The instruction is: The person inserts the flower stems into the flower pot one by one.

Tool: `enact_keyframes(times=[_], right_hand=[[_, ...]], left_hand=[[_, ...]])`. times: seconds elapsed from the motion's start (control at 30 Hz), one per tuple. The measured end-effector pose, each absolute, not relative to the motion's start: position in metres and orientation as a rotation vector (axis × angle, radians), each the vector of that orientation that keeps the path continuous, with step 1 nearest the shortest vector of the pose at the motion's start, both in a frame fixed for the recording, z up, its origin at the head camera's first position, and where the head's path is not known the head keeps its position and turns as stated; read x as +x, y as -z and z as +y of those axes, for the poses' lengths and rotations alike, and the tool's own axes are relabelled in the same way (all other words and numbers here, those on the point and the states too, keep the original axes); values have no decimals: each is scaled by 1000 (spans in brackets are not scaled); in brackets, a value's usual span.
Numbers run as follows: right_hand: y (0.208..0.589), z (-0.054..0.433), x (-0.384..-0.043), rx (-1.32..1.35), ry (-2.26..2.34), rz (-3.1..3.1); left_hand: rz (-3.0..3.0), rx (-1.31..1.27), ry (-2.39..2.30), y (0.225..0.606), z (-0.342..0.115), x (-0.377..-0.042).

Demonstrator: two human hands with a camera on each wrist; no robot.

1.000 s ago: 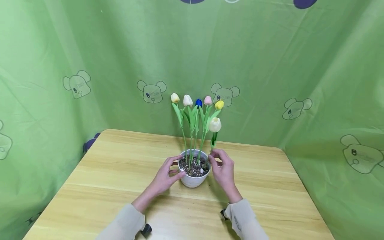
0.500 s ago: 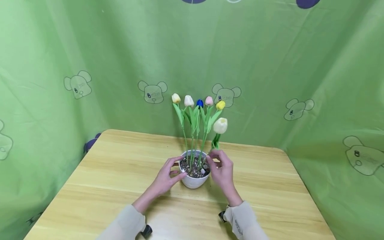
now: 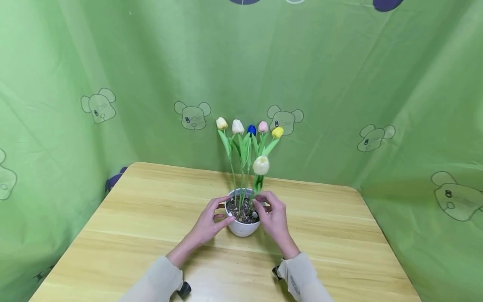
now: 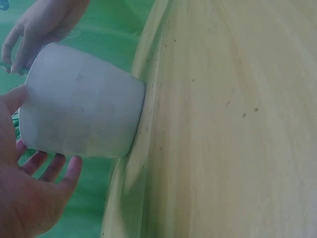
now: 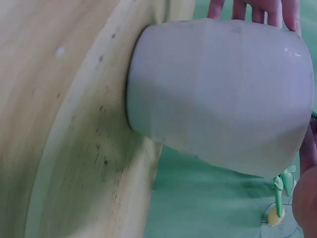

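A white flower pot filled with dark soil and pebbles stands upright on the table. My left hand holds it at the left, thumb by the near rim; in the left wrist view its fingers lie along the pot wall. Over the pot's right rim, my right hand pinches the stem of a cream-white tulip; the stem's lower end is hidden by the fingers. Several tulips stand in the soil: pale yellow, white, blue, pink and yellow.
The pot stands on a light wooden table with rounded far corners. Small dark crumbs are scattered on the wood near the pot. A green curtain with printed bear heads hangs behind and at both sides.
My right hand has moved left, in over the pot's rim, with the cream-white tulip. Its bloom swung right first, then left and lower. The left hand stays on the pot.
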State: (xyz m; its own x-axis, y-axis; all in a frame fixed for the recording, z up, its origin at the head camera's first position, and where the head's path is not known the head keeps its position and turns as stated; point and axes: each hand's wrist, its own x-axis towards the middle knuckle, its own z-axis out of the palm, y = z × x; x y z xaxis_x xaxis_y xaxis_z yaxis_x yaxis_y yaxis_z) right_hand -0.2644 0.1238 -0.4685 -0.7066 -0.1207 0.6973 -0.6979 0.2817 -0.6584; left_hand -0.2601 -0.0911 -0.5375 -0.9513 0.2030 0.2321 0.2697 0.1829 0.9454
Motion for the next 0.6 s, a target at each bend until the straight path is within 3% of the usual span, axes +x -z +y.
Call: enact_keyframes(times=[0.6], right_hand=[[481,115,-262,742,-1340,-1975]], left_hand=[[-2339,-474,1961,537,-89,-258]])
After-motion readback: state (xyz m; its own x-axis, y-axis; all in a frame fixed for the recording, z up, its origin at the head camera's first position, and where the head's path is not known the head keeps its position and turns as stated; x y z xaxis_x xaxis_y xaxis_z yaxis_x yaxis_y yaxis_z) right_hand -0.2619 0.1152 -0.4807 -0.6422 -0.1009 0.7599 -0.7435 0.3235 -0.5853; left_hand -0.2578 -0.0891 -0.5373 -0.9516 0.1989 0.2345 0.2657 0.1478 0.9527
